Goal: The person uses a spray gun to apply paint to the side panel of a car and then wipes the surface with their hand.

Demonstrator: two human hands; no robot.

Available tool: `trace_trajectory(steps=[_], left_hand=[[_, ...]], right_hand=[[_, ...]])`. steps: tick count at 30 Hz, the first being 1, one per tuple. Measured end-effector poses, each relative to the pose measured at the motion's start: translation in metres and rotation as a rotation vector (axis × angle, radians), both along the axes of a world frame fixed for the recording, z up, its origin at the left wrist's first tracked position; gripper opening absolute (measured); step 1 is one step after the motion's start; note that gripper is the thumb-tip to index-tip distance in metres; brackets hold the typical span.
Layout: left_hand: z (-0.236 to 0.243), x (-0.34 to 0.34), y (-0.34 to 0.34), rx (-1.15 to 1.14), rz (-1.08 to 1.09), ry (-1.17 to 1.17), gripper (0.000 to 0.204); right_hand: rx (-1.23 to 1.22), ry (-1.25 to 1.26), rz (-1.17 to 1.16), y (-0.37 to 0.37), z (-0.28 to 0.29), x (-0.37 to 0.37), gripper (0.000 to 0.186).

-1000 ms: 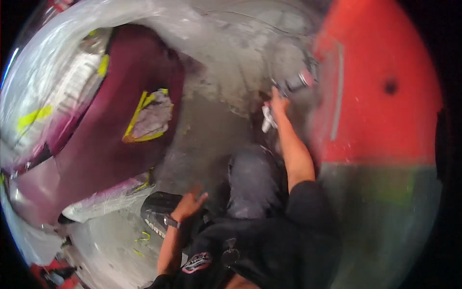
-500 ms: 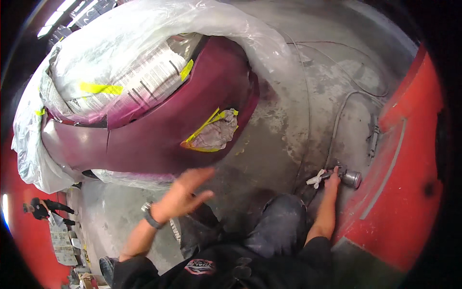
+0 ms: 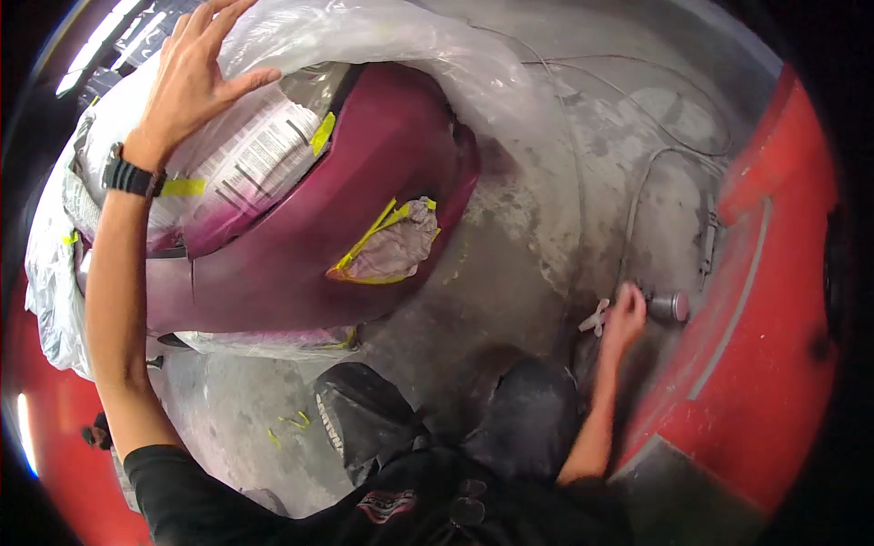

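Observation:
My left arm, with a dark watch on the wrist, reaches up over the car's plastic-covered side. My left hand [image 3: 196, 86] is open with its fingers spread and holds nothing; from here I cannot tell whether it touches the clear plastic sheeting [image 3: 382, 41]. Low on the right, my right hand [image 3: 625, 314] is curled at a spray gun [image 3: 672, 307], whose handle the hand mostly hides. The gun's cup points right, and a white piece [image 3: 596, 316] shows on the hand's left. Ahead of me is the car's purple-red body panel [image 3: 264, 287].
Crumpled masking paper [image 3: 396, 246] edged with yellow tape covers the lamp opening. Printed masking paper [image 3: 255, 155] lies over the window. A hose [image 3: 630, 218] runs along the stained floor toward the gun. A red wall [image 3: 774, 291] rises close on the right. Yellow tape scraps [image 3: 296, 419] lie on the floor.
My left hand has swung up and to the left, from above my knee to over the masked car. My right hand stays at the spray gun. The view has shifted slightly.

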State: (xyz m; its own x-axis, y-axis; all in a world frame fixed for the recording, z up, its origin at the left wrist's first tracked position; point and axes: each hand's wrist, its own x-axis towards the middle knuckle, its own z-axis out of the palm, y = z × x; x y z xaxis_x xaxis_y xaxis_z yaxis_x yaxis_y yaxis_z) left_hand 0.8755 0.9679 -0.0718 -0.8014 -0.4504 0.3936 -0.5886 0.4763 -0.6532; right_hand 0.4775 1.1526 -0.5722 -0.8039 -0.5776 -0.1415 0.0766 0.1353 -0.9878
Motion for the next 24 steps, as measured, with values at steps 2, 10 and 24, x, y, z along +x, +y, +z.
trace_trajectory(steps=[2, 10, 24], left_hand=[[0.004, 0.008, -0.020, 0.059, 0.015, -0.040, 0.085], [0.005, 0.019, -0.034, 0.363, 0.118, 0.073, 0.094], [-0.003, 0.017, -0.019, 0.460, 0.223, 0.280, 0.057]], right_hand=[[-0.048, 0.289, 0.253, -0.051, 0.008, -0.016, 0.056], [-0.434, 0.758, 0.529, -0.264, 0.156, 0.032, 0.136], [-0.191, 0.076, 1.119, -0.403, 0.189, 0.124, 0.027]])
